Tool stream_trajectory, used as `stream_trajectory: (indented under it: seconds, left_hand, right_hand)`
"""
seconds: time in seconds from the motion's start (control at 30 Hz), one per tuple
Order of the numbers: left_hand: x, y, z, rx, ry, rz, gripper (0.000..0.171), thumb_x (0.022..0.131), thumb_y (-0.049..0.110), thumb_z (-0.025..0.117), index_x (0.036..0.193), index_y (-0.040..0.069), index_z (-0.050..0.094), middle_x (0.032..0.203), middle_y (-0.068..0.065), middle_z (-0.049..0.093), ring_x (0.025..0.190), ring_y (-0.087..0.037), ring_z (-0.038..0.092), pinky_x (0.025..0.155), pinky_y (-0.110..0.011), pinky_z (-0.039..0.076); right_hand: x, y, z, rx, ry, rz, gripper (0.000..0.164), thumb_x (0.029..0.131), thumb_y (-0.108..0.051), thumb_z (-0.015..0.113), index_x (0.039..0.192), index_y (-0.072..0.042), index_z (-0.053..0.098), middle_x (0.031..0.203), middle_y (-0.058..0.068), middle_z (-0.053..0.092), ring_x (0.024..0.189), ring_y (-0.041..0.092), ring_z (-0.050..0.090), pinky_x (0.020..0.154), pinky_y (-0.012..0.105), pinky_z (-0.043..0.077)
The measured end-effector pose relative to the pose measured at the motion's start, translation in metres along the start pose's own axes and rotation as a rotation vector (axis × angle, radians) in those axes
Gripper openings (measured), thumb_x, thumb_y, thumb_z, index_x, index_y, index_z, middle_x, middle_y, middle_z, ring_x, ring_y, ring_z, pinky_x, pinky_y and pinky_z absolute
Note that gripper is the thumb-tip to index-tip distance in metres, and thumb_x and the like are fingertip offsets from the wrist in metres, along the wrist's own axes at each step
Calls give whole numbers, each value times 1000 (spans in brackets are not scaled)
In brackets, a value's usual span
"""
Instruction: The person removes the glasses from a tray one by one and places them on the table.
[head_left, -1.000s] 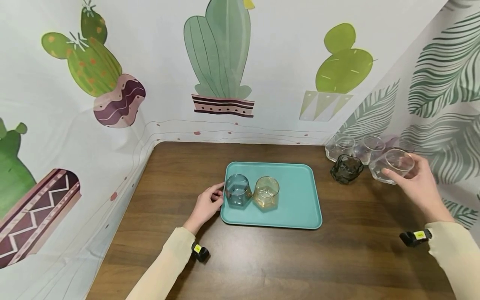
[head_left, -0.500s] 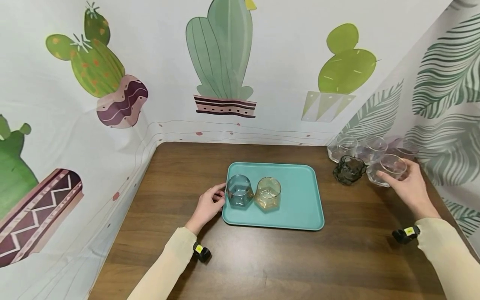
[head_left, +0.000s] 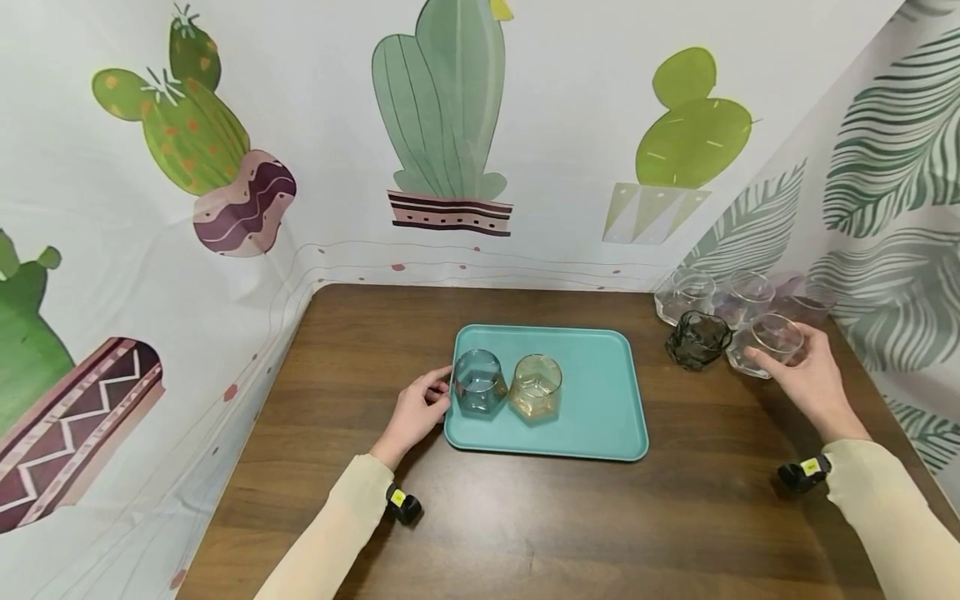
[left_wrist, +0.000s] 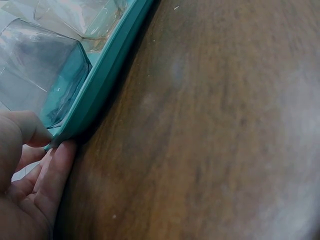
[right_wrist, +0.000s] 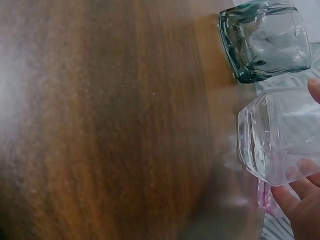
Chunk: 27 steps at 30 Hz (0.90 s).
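Observation:
My left hand (head_left: 412, 412) pinches the left rim of a teal tray (head_left: 600, 392); in the left wrist view, the thumb and fingers (left_wrist: 60, 160) meet at its corner. On the tray, a blue-tinted glass (head_left: 480, 383) stands beside an amber glass (head_left: 536, 387), both upright. Over at the right, my right hand (head_left: 813, 383) grips a clear glass (head_left: 763, 343) around its side, thumb on one side and fingers on the other. The right wrist view has this clear glass (right_wrist: 265, 137) upright, its thick faceted base close to the tabletop, near a dark smoky glass (right_wrist: 265, 42).
Behind the gripped glass, two clear glasses (head_left: 686, 298) (head_left: 744, 298) and a pinkish glass (head_left: 806, 302) line the back right corner. A printed cloth (head_left: 562, 125) rises behind the wooden table (head_left: 525, 517) and along its sides.
My right hand has moved left and toward the front with the clear glass, bringing it nearer the dark glass. The left hand and the tray hold their places.

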<state>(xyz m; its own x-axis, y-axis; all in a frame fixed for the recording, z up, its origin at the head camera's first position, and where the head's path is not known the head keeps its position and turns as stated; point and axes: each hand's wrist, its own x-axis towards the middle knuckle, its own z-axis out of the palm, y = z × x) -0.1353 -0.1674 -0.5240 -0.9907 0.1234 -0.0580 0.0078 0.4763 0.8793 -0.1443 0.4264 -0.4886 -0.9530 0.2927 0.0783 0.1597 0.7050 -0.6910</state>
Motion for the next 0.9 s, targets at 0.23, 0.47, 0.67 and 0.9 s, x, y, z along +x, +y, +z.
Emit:
stream_trajectory:
  seconds: [0.23, 0.47, 0.67, 0.9]
  left_hand:
    - [0, -2, 0, 0, 8, 29, 49, 92, -1, 63, 141, 3, 62, 106, -13, 66, 89, -22, 65, 62, -29, 61]
    - [0, 0, 0, 11, 17, 12, 49, 93, 0, 64, 142, 6, 63, 106, -12, 67, 90, -22, 65, 62, -29, 60]
    - [0, 0, 1, 11, 13, 14, 48, 94, 2, 64, 142, 7, 63, 107, -11, 66, 91, -22, 65, 63, -29, 60]
    - [0, -1, 1, 1, 20, 13, 49, 93, 1, 65, 141, 8, 64, 106, -11, 66, 90, -22, 65, 62, -28, 60]
  right_hand:
    - [-1, 3, 2, 61, 4, -15, 85, 94, -32, 75, 153, 8, 28, 142, 29, 44, 86, -2, 42, 65, 7, 37]
    - [-1, 3, 2, 96, -32, -21, 90, 97, -32, 73, 158, 7, 19, 145, 35, 41, 89, -5, 42, 67, 5, 39]
    - [-8, -5, -4, 206, 110, 1, 82, 100, -27, 66, 162, -1, 19, 150, 25, 38, 114, 4, 48, 89, 3, 38]
    - [-20, -14, -7, 220, 319, -67, 55, 98, -21, 64, 149, -7, 48, 114, -21, 46, 97, -9, 50, 88, 7, 40]
